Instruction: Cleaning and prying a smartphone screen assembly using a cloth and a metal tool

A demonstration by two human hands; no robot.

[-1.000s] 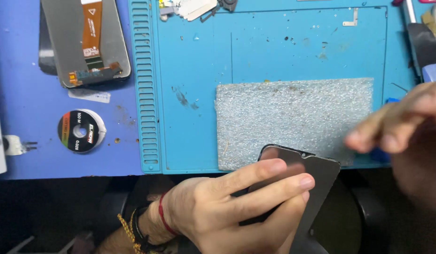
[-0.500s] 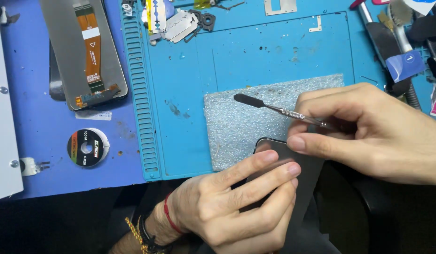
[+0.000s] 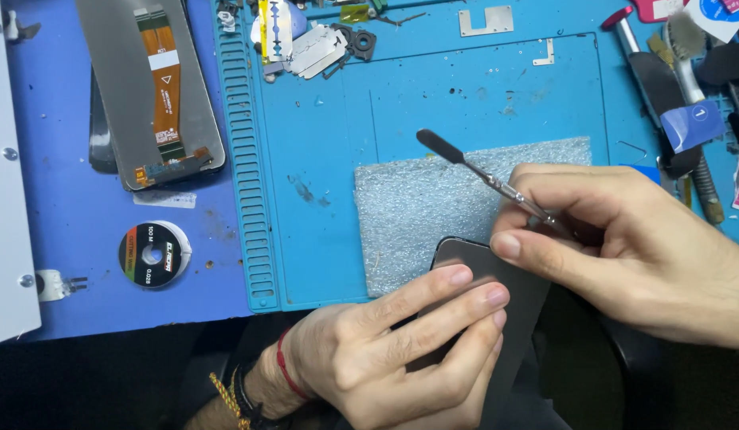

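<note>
My left hand [image 3: 401, 350] grips a dark phone [image 3: 517, 291] at the near edge of the bench, fingers laid across its flat face. My right hand [image 3: 632, 251] holds a thin metal spudger [image 3: 473, 167] like a pen; its flat dark tip points up and left over a grey bubble-wrap pad [image 3: 433, 207]. The right thumb rests near the phone's upper edge. The phone's lower part is hidden by my left hand.
A blue work mat [image 3: 321, 127] covers the bench. A detached screen panel with an orange flex cable [image 3: 150, 87] lies at upper left, a small wire spool [image 3: 154, 253] below it. Razor blades and metal bits [image 3: 305, 40] lie at the top, tools [image 3: 680, 87] at the right.
My right hand came in from the right with the spudger and settled beside the phone. The view has shifted, so the mat sits lower and further right.
</note>
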